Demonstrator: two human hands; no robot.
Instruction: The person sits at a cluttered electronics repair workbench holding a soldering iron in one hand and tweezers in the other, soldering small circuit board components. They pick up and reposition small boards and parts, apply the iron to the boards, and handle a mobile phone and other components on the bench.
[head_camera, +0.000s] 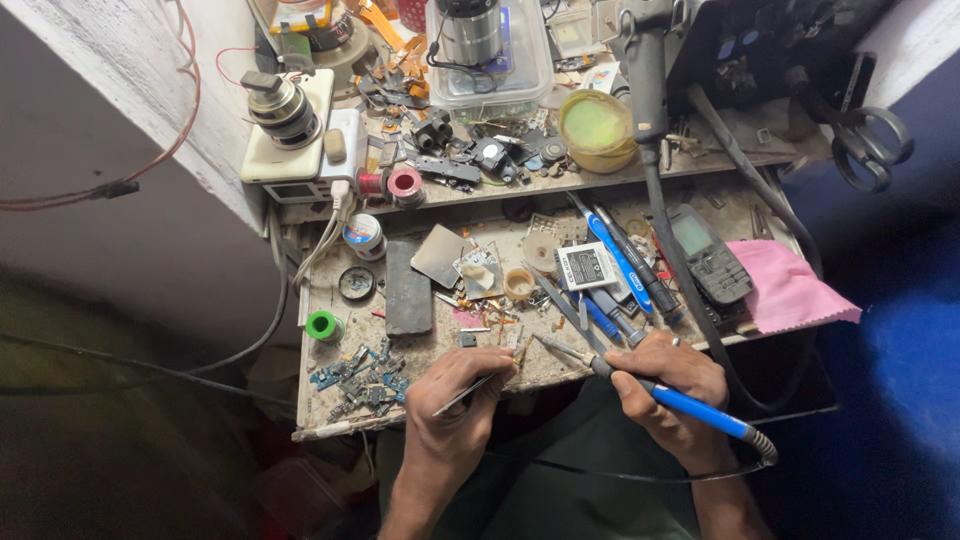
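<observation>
A cluttered, worn workbench (420, 345) fills the frame centre, with a raised shelf (600, 180) across the top and a white wall at upper left. At lower centre, the left hand (450, 405) pinches one pair of tweezers (470, 392); the right hand (670, 395) grips one blue-handled soldering iron (690, 405), tip over the bench edge. Also present: one pink cloth (790, 285) and one dark keypad phone (708, 255) at right, and one green tape roll (322, 325) at left.
</observation>
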